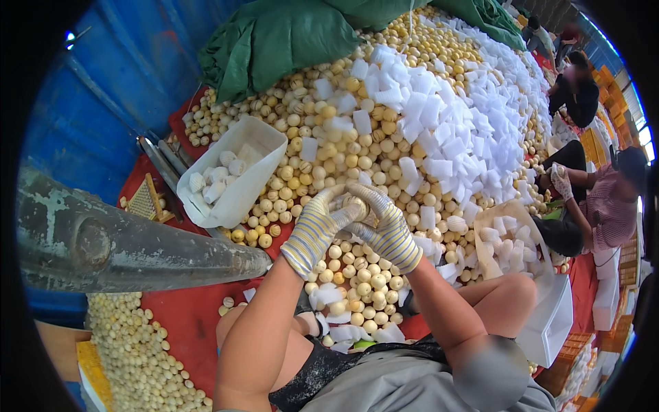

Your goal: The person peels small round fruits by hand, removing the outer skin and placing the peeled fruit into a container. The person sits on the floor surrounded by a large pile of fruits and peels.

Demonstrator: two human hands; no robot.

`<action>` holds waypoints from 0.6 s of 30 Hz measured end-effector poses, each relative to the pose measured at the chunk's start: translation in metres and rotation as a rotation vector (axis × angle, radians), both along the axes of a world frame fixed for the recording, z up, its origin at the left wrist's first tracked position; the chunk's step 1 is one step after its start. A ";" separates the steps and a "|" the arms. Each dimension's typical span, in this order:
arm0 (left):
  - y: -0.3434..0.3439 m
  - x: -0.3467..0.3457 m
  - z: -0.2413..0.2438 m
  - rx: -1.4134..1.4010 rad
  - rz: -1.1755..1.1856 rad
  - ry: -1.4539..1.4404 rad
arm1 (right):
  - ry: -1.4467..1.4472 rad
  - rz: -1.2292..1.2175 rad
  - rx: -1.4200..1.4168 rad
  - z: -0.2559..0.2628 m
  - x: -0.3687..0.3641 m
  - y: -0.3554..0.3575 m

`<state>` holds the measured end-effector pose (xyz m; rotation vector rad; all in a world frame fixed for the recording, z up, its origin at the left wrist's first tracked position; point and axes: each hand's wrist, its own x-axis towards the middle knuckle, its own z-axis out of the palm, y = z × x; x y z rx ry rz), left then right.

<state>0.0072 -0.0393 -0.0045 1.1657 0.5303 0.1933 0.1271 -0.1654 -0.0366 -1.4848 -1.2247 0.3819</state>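
My left hand (318,226), in a striped knit glove, and my right hand (385,226), gloved alike, meet in front of me around a round yellowish fruit (355,208). Fingers of both hands curve over it, so much of it is hidden. Beyond and below them spreads a large heap of pale yellow round fruits (378,280), some with brown stripes. White foam net sleeves (453,121) are piled on the heap's right part. A whitish plastic tub (265,154) at the left holds several fruits in foam sleeves (211,177).
A thick worn metal post (154,247) juts in from the left. Green sheeting (293,46) covers the heap's far edge. At the right stand a translucent container (486,221) of sleeved fruits and a white foam box (548,319). A co-worker (607,211) sits beyond them.
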 end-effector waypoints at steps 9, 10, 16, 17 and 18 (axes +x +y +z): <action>0.003 -0.006 0.022 -0.245 -0.056 -0.315 | 1.202 0.259 0.218 -0.013 0.025 -0.009; 0.005 -0.008 0.020 -0.256 -0.083 -0.305 | 1.284 0.305 0.157 -0.008 0.016 -0.009; -0.001 -0.005 0.027 -0.154 -0.117 -0.368 | 1.300 0.506 0.272 0.007 0.007 0.002; -0.001 -0.006 0.030 -0.136 -0.128 -0.367 | 1.307 0.441 0.270 0.007 0.006 0.002; -0.001 -0.005 0.030 -0.130 -0.123 -0.357 | 1.309 0.369 0.263 0.006 0.006 -0.002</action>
